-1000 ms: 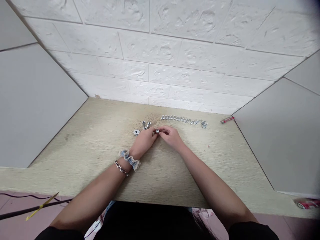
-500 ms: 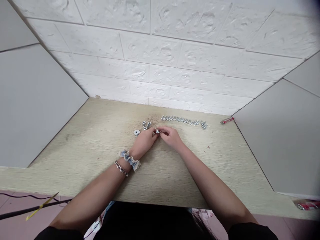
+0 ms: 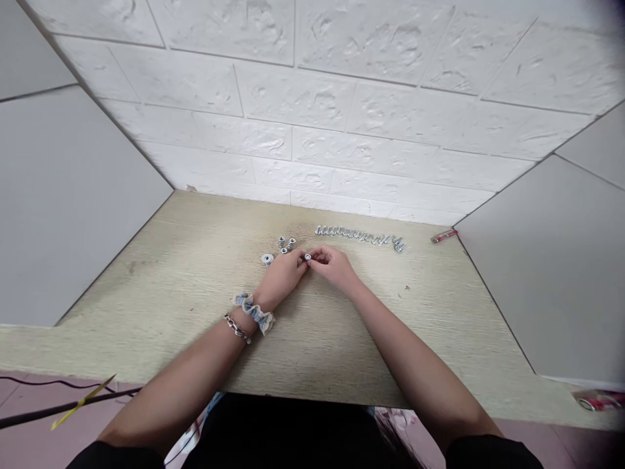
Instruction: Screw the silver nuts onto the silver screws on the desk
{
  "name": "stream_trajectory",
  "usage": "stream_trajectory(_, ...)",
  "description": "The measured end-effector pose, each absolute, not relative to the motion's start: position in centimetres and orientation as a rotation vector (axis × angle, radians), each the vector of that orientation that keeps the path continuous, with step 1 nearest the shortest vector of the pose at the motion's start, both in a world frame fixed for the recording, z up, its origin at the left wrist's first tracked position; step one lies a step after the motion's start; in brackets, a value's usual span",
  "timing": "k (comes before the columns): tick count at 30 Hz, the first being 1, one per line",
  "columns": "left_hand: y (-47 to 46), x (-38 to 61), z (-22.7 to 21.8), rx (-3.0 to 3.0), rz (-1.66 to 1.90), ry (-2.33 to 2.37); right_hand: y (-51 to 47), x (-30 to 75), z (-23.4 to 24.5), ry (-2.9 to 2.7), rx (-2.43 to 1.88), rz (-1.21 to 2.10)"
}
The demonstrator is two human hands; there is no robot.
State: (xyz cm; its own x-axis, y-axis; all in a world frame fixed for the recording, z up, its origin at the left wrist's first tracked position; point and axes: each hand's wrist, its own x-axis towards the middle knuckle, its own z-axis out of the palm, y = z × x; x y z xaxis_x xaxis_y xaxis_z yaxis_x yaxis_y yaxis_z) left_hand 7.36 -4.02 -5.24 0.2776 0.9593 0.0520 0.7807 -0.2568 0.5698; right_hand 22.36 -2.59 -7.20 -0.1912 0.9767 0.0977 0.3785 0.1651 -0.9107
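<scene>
Between my two hands, at the fingertips, is a small round metal nut (image 3: 307,257). My left hand (image 3: 284,272) pinches it from the left, thumb and fingers closed. From the other side my right hand (image 3: 334,266) has its thumb and forefinger closed on the same nut. Just beyond the left hand stand several stacked metal nuts (image 3: 291,243). Beside the left knuckles lies a pile of wide flat washers (image 3: 267,259). Farther back, a row of silver bolts (image 3: 351,234) runs to the right, ending in a few at odd angles.
A white brick-patterned wall (image 3: 312,143) closes off the back of the wooden table (image 3: 312,352). Grey panels (image 3: 83,208) stand at both sides. A red battery-like cylinder (image 3: 443,236) lies at the right panel, and another red cylinder (image 3: 600,400) at the front right.
My right fingertips have shifted slightly around the nut, with the thumb now closer to it. The left hand and the laid-out hardware have stayed in place.
</scene>
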Motion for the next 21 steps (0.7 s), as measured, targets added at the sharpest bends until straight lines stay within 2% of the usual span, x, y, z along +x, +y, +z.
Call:
stream_trajectory(9,-3.97,7.4,-5.19,2.094,0.527,1.576,-2.8,22.55,-6.69,-1.754,-1.344,0.859)
stream_trajectory(15,-3.91,7.34,-5.41,2.111,0.544,1.55,-2.7,22.53,-7.18,-1.653,-1.244,0.993)
stream_trajectory(21,-3.97,7.33,-5.3,2.1,0.543,1.571,-2.8,22.46,-6.9,-1.781,-1.209,0.93)
